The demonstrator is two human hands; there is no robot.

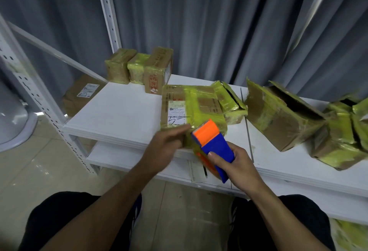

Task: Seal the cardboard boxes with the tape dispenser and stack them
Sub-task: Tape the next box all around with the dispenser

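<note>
Two hands at one cardboard box (191,107) on the white shelf (119,111) — left hand (167,143) flat, fingers pressing its near edge; right hand (235,163) wrapped round the tape dispenser (213,143), nose at the near-right corner.

tape dispenser (214,143): we see an orange nose and a blue body.
flat box (199,99): we find brown cardboard banded in yellow-green tape, its label (176,114) white with black print.
upright box (157,73): brown with red print, we note.
shelf (123,111): white.
curtain (219,21): plain grey.
</note>
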